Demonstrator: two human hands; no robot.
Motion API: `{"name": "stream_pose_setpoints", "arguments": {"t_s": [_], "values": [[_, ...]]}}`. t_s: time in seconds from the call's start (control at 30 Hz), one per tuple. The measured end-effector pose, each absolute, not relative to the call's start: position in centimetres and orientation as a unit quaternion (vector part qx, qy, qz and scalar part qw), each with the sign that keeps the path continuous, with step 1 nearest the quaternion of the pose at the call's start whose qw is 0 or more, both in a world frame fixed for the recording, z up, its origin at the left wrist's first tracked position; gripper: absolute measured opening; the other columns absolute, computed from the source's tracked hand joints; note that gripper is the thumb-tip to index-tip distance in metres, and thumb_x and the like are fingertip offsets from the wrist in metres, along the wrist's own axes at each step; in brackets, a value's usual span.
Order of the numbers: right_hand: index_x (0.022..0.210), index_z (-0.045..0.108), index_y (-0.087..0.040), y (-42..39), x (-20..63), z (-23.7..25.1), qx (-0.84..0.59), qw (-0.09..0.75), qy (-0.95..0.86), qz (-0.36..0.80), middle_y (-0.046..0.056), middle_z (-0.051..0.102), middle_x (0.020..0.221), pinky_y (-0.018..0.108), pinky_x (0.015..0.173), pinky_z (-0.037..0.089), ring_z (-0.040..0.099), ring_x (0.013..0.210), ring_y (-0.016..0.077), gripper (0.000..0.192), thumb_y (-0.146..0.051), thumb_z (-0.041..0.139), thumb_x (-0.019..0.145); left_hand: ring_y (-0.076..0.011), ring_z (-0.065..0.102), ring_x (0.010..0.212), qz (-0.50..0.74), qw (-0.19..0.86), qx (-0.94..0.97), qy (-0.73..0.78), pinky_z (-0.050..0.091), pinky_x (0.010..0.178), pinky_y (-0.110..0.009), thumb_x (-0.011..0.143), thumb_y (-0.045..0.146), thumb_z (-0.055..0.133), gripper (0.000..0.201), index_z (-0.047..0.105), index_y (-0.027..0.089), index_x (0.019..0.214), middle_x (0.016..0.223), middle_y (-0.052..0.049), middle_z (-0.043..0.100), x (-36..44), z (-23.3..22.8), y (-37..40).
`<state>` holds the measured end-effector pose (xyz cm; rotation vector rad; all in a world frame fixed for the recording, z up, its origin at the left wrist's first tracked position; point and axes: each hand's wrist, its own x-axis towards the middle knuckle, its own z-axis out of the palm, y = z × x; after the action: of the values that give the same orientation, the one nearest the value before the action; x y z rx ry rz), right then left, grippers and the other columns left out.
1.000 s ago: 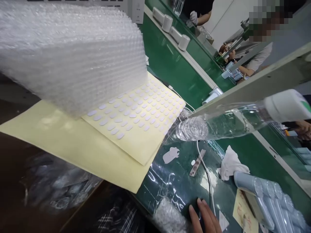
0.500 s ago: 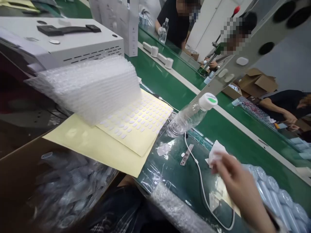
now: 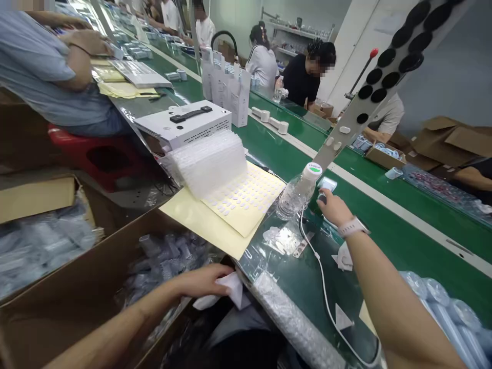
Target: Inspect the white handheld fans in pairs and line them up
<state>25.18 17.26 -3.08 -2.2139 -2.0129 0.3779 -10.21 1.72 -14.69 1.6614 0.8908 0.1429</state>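
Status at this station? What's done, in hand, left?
Done: nothing visibly finished. In hand: left hand grips a white cloth beside the cardboard box of bagged clear tubes; right hand reaches a small light device by the clear plastic bottle. Left: yellow sticker sheet looks mostly full.

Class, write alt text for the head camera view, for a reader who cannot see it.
The person's right hand reaches to a small device beside a water bottle on the green bench, while the left hand holds a white cloth near a cardboard box.
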Motion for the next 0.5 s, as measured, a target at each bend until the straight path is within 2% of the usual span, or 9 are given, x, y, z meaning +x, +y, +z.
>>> {"name": "stream_pose_setpoints", "arguments": {"t_s": [0.03,0.1,0.13,0.2,0.27,0.33,0.4,0.43,0.5], "values": [[0.152,0.055,-0.012,14.9,25.5,-2.8,-0.719,0.063,-0.679,0.132,0.020,0.074,0.121,0.052,0.109,0.050,0.069,0.120,0.0344,0.049,-0.022,0.055,0.104,-0.0234,0.065,0.086,0.048,0.596,0.716,0.359,0.053,0.076,-0.033,0.086,0.061,0.074,0.047,0.071,0.016,0.095,0.092,-0.004,0.069,-11.3,-13.3,1.5],[0.154,0.054,-0.015,9.6,25.9,-2.5,-0.693,0.062,-0.702,0.153,0.020,0.073,0.129,0.050,0.112,0.048,0.067,0.125,0.0344,0.052,-0.023,0.051,0.103,-0.0208,0.060,0.083,0.050,0.611,0.735,0.290,0.049,0.076,-0.030,0.083,0.063,0.075,0.046,0.069,0.017,0.084,0.088,-0.004,0.065,-12.5,-9.8,1.0],[0.155,0.054,-0.018,6.8,26.1,-2.6,-0.679,0.064,-0.712,0.168,0.018,0.071,0.135,0.049,0.114,0.047,0.065,0.129,0.0342,0.053,-0.024,0.050,0.102,-0.0211,0.060,0.087,0.086,0.605,0.745,0.266,0.050,0.080,-0.031,0.083,0.062,0.075,0.045,0.069,0.018,0.083,0.095,-0.005,0.065,-12.4,-7.9,0.8],[0.156,0.052,-0.021,1.3,26.6,-3.2,-0.665,0.104,-0.714,0.192,0.016,0.068,0.144,0.053,0.118,0.044,0.062,0.135,0.0356,0.058,-0.030,0.052,0.099,-0.0201,0.060,0.086,0.172,0.618,0.720,0.265,0.050,0.078,-0.030,0.085,0.063,0.074,0.045,0.072,0.018,0.092,0.104,-0.007,0.066,-10.5,-4.7,0.1],[0.159,0.049,-0.025,-4.0,27.3,-4.2,-0.666,0.209,-0.680,0.225,0.015,0.068,0.146,0.059,0.120,0.042,0.060,0.139,0.0379,0.064,-0.045,0.057,0.099,-0.0190,0.060,0.081,0.306,0.638,0.637,0.306,0.051,0.072,-0.030,0.087,0.067,0.071,0.053,0.069,0.021,0.112,0.101,-0.007,0.068,-6.6,-3.0,-0.9],[0.162,0.043,-0.029,-8.8,27.9,-5.2,-0.626,0.356,-0.619,0.312,0.015,0.067,0.147,0.060,0.119,0.044,0.060,0.141,0.0379,0.080,-0.070,0.058,0.095,-0.0192,0.061,0.081,0.415,0.592,0.605,0.333,0.052,0.071,-0.030,0.088,0.067,0.071,0.058,0.064,0.022,0.123,0.102,-0.007,0.069,-1.6,-2.9,-2.0],[0.164,0.038,-0.031,-12.9,27.9,-6.0,-0.537,0.466,-0.560,0.426,0.015,0.060,0.156,0.058,0.117,0.049,0.057,0.146,0.0378,0.107,-0.093,0.060,0.080,-0.0206,0.063,0.089,0.491,0.513,0.612,0.350,0.053,0.078,-0.032,0.092,0.063,0.067,0.049,0.064,0.021,0.116,0.102,-0.006,0.070,3.3,-3.4,-3.0],[0.165,0.036,-0.031,-14.6,27.6,-6.2,-0.491,0.499,-0.539,0.469,0.015,0.055,0.161,0.058,0.117,0.050,0.054,0.148,0.0386,0.120,-0.099,0.064,0.069,-0.0209,0.064,0.091,0.503,0.496,0.617,0.346,0.053,0.081,-0.032,0.093,0.061,0.067,0.046,0.062,0.020,0.114,0.101,-0.006,0.070,5.4,-3.6,-3.4],[0.165,0.037,-0.031,-16.8,26.7,-6.6,-0.445,0.547,-0.499,0.504,0.015,0.049,0.166,0.058,0.118,0.050,0.050,0.151,0.0396,0.133,-0.094,0.079,0.056,-0.0210,0.066,0.092,0.503,0.491,0.630,0.330,0.053,0.083,-0.033,0.093,0.056,0.068,0.042,0.060,0.020,0.112,0.100,-0.005,0.071,8.6,-3.8,-4.1]]}}
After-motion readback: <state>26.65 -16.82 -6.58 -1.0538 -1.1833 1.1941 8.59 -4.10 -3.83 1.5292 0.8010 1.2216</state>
